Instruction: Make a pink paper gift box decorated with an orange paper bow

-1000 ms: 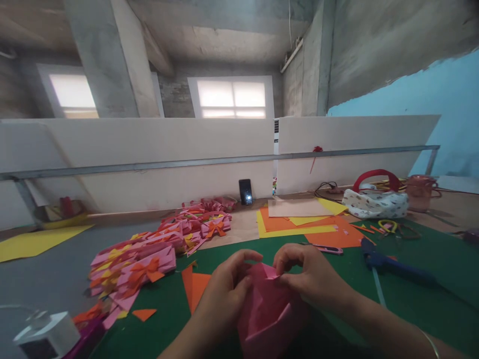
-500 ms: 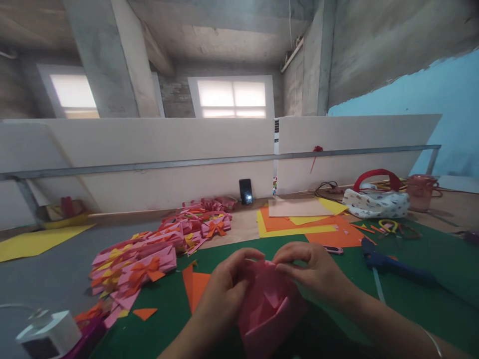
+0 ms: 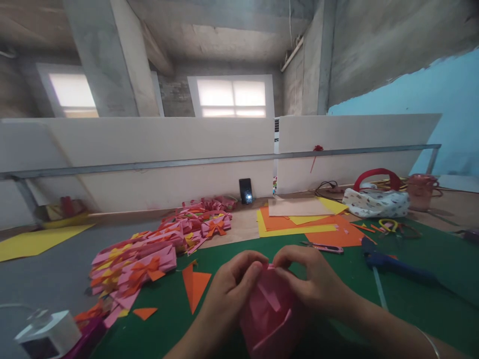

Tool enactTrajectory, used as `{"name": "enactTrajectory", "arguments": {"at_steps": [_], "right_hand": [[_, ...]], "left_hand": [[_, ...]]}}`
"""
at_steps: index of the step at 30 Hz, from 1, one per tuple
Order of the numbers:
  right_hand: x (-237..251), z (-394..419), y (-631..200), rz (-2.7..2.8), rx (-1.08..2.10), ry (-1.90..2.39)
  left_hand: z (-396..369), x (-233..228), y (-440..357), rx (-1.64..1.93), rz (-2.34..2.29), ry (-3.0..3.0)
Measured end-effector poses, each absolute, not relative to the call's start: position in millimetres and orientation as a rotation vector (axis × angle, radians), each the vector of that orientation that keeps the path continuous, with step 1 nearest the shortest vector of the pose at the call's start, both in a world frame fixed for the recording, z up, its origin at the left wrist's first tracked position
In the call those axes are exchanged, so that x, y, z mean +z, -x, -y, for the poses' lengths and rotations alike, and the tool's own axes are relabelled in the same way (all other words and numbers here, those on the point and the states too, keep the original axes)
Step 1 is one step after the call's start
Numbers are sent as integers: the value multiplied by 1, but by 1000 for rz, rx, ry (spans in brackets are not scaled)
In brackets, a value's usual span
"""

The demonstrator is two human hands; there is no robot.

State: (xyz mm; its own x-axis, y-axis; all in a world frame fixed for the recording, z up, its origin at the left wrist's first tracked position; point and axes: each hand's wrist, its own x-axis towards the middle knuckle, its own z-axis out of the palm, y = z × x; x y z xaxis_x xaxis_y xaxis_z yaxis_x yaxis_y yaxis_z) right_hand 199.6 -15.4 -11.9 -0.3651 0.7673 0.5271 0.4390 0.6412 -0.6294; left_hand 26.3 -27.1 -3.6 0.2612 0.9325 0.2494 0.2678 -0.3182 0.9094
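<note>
The pink folded paper piece (image 3: 270, 311) sat low at the middle of the view, held just above the green mat (image 3: 411, 299) on the counter, pinched at its upper edge between both hands. Going from the left: a white box-like device (image 3: 47, 335) lay at the near corner, then a heap of finished pink paper pieces with orange and yellow bows (image 3: 149, 257), then orange triangular paper offcuts (image 3: 196, 285) on the mat. The left hand (image 3: 232, 286) was closed on the paper's top left edge, thumb and forefinger pressing; the right hand (image 3: 312, 279) gripped the top right edge the same way, fingertips almost meeting. The step looked like creasing or closing the top fold. The next move would call for firm, even pressure along that edge without tearing it. Further right lay a blue glue gun (image 3: 392, 264).
</note>
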Motion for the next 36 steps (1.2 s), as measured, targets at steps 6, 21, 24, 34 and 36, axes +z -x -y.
{"name": "enactTrajectory", "arguments": {"at_steps": [6,21,24,34,36], "right_hand": [[-14,17,-196,2047,434,908],[-7,21,-198,2002,599,975],[-8,21,-198,2008,604,960],[-7,20,-200,1991,680,1013],[-8,21,-199,2048,671,999]], "left_hand": [[28,-6,-32,1121,-1215,-1817],[28,-1,-32,1035,-1235,-1790],[26,-2,-33,1020,-1180,-1764],[23,-2,-20,988,-1204,-1658],[24,-3,-20,1007,-1194,-1764]]}}
